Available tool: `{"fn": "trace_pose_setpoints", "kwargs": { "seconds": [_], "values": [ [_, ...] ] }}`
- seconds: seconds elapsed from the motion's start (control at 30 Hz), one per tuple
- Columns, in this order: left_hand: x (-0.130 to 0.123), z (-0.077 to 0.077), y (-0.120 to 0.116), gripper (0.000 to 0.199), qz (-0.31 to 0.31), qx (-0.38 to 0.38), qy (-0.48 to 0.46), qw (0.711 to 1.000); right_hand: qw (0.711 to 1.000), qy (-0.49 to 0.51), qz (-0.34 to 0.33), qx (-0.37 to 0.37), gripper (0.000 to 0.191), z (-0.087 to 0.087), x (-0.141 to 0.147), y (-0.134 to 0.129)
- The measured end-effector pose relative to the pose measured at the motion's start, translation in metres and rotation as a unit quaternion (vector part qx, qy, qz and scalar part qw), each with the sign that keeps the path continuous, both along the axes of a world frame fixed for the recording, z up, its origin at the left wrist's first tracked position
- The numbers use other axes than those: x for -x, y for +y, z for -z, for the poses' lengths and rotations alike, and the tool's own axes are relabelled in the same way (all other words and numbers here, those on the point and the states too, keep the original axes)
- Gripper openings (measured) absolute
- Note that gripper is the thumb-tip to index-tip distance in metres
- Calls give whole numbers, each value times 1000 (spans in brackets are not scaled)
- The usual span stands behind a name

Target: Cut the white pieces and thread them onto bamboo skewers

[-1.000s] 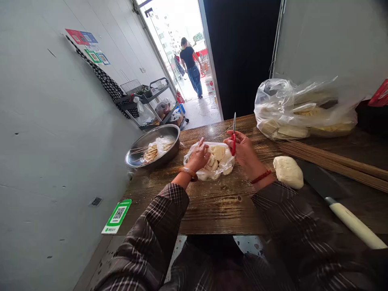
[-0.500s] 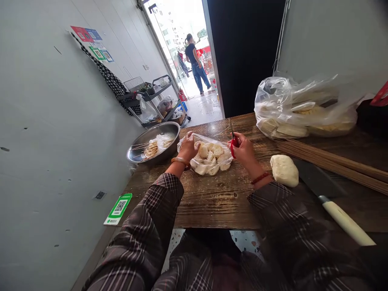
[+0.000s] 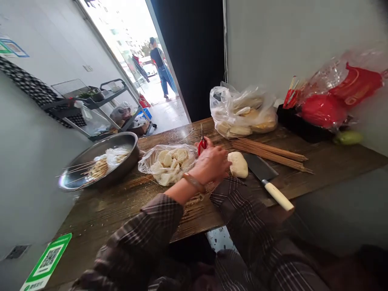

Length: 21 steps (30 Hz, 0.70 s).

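My left hand (image 3: 210, 163) reaches across in front of my right, its fingers stretched toward a pale bread bun (image 3: 238, 165) on the table; a small gap seems to separate them. Behind it my right hand (image 3: 209, 142) is mostly hidden, closed round red-handled scissors (image 3: 201, 144) whose blades point up and away. Left of both hands lies an open clear plastic bag (image 3: 145, 161) of round bread pieces (image 3: 169, 159). A cleaver (image 3: 260, 165) with a pale wooden handle rests just right of the bun.
Bundled thin sticks (image 3: 269, 151) lie behind the cleaver. A large metal bowl (image 3: 130, 147) with skewered food stands left. At the back sit a filled plastic bag (image 3: 242, 113) and a black box (image 3: 306, 125) with red packages. A person (image 3: 160, 66) stands beyond the doorway.
My left hand has let go of the bread bag and crossed right toward the bun. The scissors stay in my right hand. The view has turned right.
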<state>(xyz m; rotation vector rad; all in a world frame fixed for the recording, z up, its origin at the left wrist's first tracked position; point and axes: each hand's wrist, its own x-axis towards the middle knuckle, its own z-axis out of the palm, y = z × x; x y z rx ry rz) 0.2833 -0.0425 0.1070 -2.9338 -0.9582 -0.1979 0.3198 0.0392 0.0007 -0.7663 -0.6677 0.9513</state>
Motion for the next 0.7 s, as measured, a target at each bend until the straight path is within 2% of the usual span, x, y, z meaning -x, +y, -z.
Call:
{"fn": "trace_pose_setpoints", "kwargs": {
  "seconds": [0.1, 0.23, 0.37, 0.47, 0.6, 0.7],
  "values": [
    [-34, 7, -6, 53, -50, 41, 92, 994, 992, -84, 58, 78, 40, 2, 1, 2],
    [-55, 16, -8, 67, -70, 114, 122, 983, 974, -175, 80, 116, 40, 7, -1, 5],
    [-69, 30, -8, 72, -88, 146, 76, 982, 962, -229, 93, 117, 46, 13, -3, 5],
    [-76, 39, -6, 66, -110, 166, 39, 979, 955, -253, 101, 115, 46, 20, -2, 8],
    [-77, 46, 0, 60, -124, 189, 12, 974, 946, -285, 105, 113, 49, 30, -2, 14],
    [-74, 51, 7, 65, -114, 206, -4, 972, 936, -315, 108, 112, 52, 35, -4, 17]
  ]
}}
